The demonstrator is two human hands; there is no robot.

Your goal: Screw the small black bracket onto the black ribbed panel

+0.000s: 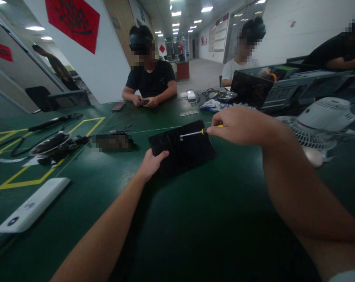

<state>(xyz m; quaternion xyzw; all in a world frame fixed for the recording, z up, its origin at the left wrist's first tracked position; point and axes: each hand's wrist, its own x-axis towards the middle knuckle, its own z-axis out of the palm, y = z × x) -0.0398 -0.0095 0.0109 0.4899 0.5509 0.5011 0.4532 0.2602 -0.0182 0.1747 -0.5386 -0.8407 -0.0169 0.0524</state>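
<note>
A flat black tablet-like device lies on the green table in front of me. My left hand grips its near left corner, thumb on top. My right hand is closed on a small screwdriver with a yellow and black handle. The metal shaft points left, and its tip rests on the device's upper surface.
A white remote-like device lies near left. Cables and black parts sit inside yellow tape lines at left. A white fan and an opened computer case stand at right. Three people sit across the table.
</note>
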